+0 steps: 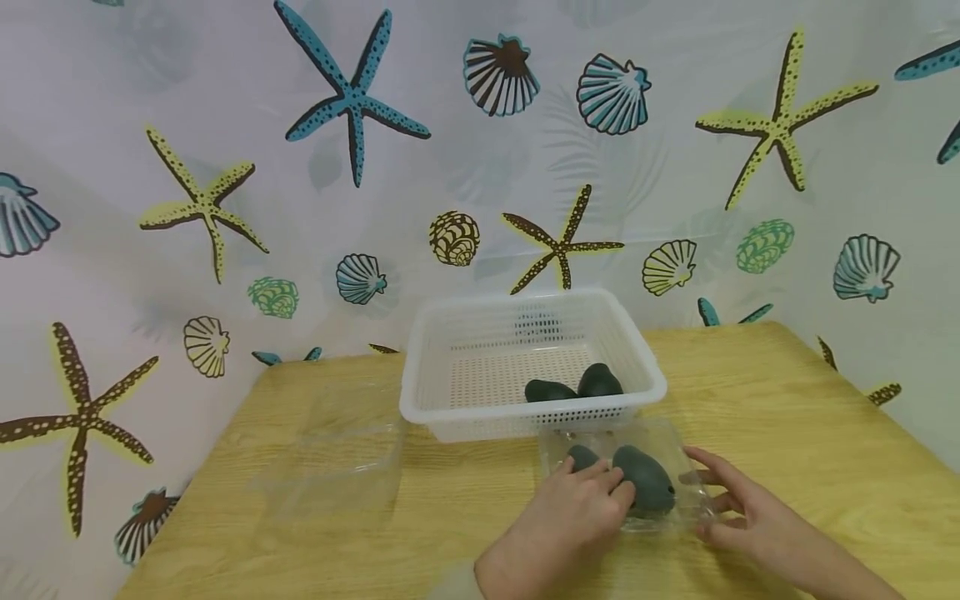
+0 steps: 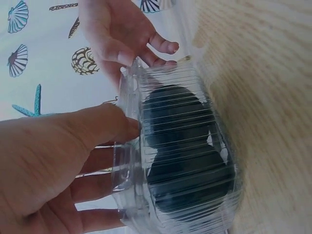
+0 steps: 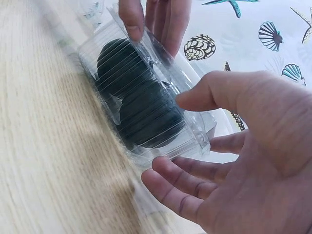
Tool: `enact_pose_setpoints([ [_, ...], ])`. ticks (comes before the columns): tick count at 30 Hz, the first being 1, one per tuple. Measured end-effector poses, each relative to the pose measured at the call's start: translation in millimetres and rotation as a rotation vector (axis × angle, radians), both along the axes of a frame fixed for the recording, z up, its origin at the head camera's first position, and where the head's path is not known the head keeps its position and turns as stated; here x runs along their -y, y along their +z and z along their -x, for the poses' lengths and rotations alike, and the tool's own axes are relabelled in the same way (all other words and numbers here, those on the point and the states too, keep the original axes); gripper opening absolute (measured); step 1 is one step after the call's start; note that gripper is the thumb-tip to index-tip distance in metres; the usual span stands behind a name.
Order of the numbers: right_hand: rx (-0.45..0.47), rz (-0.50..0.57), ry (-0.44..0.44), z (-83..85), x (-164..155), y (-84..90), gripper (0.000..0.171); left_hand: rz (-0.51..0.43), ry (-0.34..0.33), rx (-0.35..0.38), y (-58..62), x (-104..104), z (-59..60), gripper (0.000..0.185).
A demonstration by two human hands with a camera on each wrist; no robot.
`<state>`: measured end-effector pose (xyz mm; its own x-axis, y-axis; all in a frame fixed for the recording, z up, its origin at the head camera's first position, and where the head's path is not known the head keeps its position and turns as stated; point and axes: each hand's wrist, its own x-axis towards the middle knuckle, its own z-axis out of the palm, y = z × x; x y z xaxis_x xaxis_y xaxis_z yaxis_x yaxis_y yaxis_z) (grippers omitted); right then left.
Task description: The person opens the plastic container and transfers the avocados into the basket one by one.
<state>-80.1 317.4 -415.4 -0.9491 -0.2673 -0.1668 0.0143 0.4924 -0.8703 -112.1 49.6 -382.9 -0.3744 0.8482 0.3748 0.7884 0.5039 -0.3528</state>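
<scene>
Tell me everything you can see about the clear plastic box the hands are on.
The clear plastic box is a ribbed, see-through clamshell lying on the wooden table just in front of the white basket. Two dark green avocados lie inside. The left hand rests on top of it; the right hand touches its right edge with spread fingers.

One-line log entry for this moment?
left hand: touches clear plastic clamshell box | right hand: open beside box | box: two dark avocados

Basket, spare clear tray and sea-themed backdrop

A white perforated basket (image 1: 465, 400) sits mid-frame on the wooden table (image 1: 787, 417), holding two dark avocados (image 1: 573, 385). A clear plastic tray (image 1: 337, 462) lies at lower left. A curtain (image 1: 225, 108) printed with starfish and shells fills the upper frame.
</scene>
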Motion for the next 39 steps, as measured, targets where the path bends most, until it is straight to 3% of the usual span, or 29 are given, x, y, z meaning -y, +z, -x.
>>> enact_pose_setpoints([
  [7,0.005,-0.106,-0.034,-6.9,9,-0.1,0.087,0.049,0.006,-0.055,0.5,-1,-2.6,0.008],
  [13,-0.022,-0.069,-0.001,-11.1,17,-2.3,0.091,0.066,-0.023,-0.148,0.6,-3,-2.3,0.011],
  [18,0.143,0.063,-0.039,-10.2,19,-3.3,0.087,0.047,-0.019,-0.221,-2.0,-4,-1.6,0.010],
  [22,0.226,0.141,-0.076,-9.1,18,-3.9,0.082,0.055,-0.009,-0.188,-3.2,-3,-1.5,0.008],
  [29,0.184,0.046,-0.063,-12.7,17,-5.2,0.078,0.038,-0.017,-0.157,-4.2,-2,0.8,0.007],
  [39,0.038,0.138,-0.145,-1.9,27,-4.0,0.077,-0.039,-0.013,-0.129,-4.8,-3,1.0,0.010],
])
